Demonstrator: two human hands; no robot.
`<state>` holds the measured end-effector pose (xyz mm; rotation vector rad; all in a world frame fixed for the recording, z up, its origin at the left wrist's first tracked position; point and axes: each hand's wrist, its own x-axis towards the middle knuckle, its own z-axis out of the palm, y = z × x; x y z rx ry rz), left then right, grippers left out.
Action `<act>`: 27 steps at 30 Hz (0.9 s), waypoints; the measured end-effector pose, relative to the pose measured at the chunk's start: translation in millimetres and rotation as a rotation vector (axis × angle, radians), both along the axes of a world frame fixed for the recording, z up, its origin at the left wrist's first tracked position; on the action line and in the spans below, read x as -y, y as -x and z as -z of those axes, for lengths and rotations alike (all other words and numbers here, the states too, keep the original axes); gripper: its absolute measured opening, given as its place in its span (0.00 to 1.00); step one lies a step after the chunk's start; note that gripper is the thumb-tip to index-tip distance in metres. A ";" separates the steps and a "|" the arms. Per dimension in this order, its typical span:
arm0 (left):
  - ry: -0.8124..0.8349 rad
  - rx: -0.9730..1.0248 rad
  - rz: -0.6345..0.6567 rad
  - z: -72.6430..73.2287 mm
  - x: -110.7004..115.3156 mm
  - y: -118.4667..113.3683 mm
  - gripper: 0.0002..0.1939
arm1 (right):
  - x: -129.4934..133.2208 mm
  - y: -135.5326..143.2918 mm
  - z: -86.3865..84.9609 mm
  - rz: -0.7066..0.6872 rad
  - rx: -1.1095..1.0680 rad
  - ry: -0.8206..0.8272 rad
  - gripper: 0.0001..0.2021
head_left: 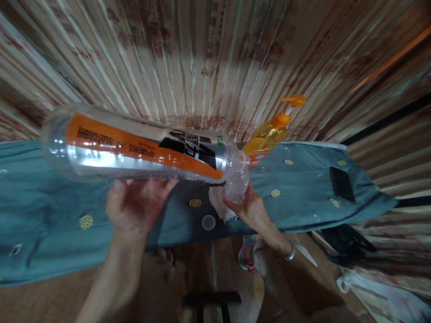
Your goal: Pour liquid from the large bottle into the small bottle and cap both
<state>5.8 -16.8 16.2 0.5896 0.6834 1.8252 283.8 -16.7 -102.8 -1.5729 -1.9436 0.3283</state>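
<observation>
A large clear plastic bottle [144,148] with an orange and silver label lies nearly level in the air, its mouth pointing right. My left hand [136,202] holds it from below, with most fingers hidden behind it. My right hand [251,206] grips a small clear plastic bottle [236,181] upright. The large bottle's mouth is at the top of the small one; whether they touch I cannot tell. Just behind stands a yellow pump bottle [266,137] with an orange pump head. Under my right hand is a pale cloth or tissue [217,199].
A small round clear lid [208,222] lies near the front edge of the teal cloth-covered table [175,229]. Farther right on it rests a black phone [342,184]. A patterned curtain [188,58] hangs behind. Below is a dark stool or bar [211,298].
</observation>
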 end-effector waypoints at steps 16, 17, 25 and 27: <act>0.020 0.000 -0.006 -1.9 -0.9 -1.3 0.39 | -0.6 -1.2 2.3 0.002 0.022 -0.004 0.50; 0.022 0.000 -0.011 -1.5 -1.1 -1.1 0.39 | -0.5 -1.3 2.0 -0.002 0.028 -0.009 0.50; 0.035 -0.005 0.006 0.2 -1.2 -0.2 0.39 | 0.2 -0.2 -1.6 0.014 0.019 0.019 0.49; 0.029 -0.002 0.007 0.8 -1.1 -0.3 0.38 | 0.3 0.0 -2.4 0.017 0.016 0.037 0.49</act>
